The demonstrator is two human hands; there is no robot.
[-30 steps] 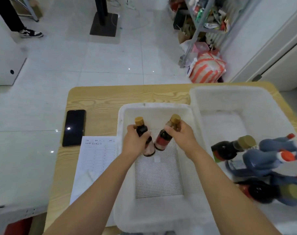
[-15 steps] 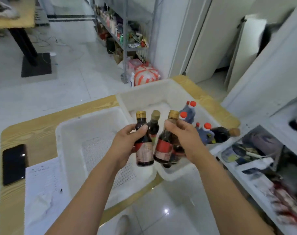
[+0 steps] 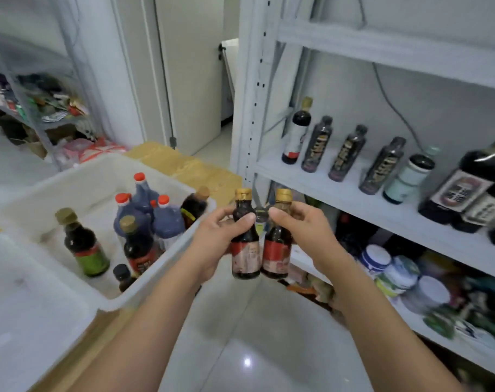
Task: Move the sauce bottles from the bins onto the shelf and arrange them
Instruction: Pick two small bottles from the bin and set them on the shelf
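from the head view, the left hand (image 3: 218, 244) is wrapped around a small dark bottle (image 3: 245, 239) with a gold cap. the right hand (image 3: 303, 233) grips a second small bottle (image 3: 277, 241). the two bottles touch, upright, in the air between the white bin (image 3: 79, 176) and the shelf (image 3: 353, 199).

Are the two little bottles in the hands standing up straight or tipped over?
Upright. Both small bottles have their gold caps pointing up, one held in the left hand, one in the right hand.
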